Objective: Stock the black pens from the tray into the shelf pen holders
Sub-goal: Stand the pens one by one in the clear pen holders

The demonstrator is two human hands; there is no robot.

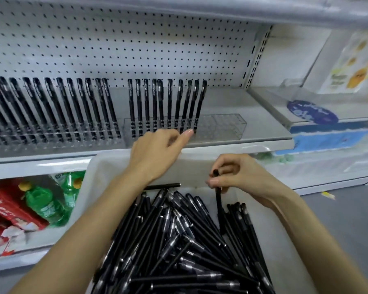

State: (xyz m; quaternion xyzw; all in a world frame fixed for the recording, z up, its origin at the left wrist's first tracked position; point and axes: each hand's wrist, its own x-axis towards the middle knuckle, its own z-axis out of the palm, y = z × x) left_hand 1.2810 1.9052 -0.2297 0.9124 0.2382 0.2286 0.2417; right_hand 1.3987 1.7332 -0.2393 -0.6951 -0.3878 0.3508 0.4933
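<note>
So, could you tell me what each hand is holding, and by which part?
The right hand pinches one black pen near its upper end; the left hand, reaching toward the clear pen holder, holds nothing.

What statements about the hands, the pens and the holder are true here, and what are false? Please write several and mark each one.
1. The right hand pinches one pen over the tray. True.
2. The left hand grips a pen too. False: it holds nothing and reaches toward the clear holder.
3. The holder is full. False: its right part has no pens.
4. A pile of black pens lies in the tray. True.
5. The green bottles stand beside the holder. False: they are below the holder's shelf, at the left.
</note>
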